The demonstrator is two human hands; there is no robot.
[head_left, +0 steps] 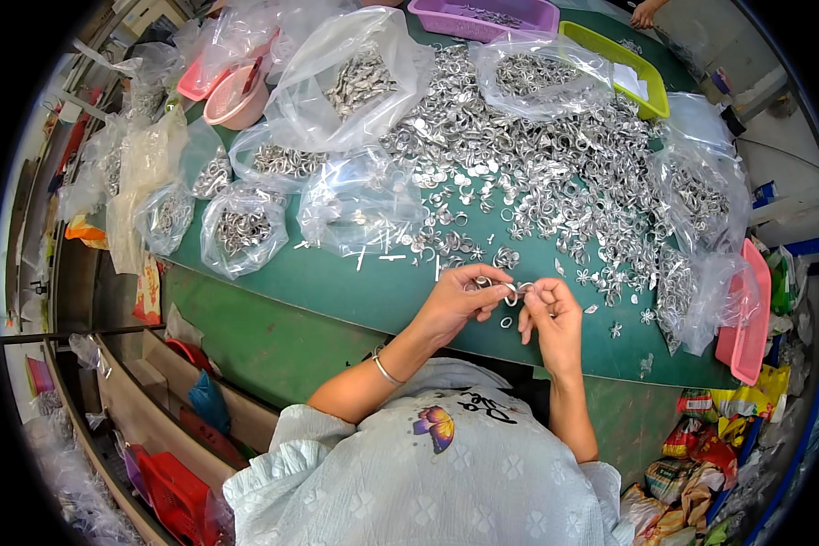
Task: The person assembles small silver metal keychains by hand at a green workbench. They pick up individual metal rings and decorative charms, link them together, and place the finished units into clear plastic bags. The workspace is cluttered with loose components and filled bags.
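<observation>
Above the near edge of the green table my two hands meet, fingertips close together. My left hand [464, 300] is closed in a pinch on a small silver ring [511, 296]; another ring seems to sit among its fingers. My right hand [555, 320] pinches at a second small silver piece beside it, which looks like a ring, partly hidden by the fingers. A loose ring [506, 322] lies on the table just below the hands. Beyond them spreads a large heap of silver rings and small metal pieces [555, 173], with flower-shaped pieces [615, 329] at its near right.
Clear plastic bags of metal pieces [243, 227] stand along the left and back of the green table [337, 282]. A purple basin [519, 20], a lime tray [651, 73] and pink containers [746, 318] ring the heap. Another person's hand [644, 13] shows at the far right.
</observation>
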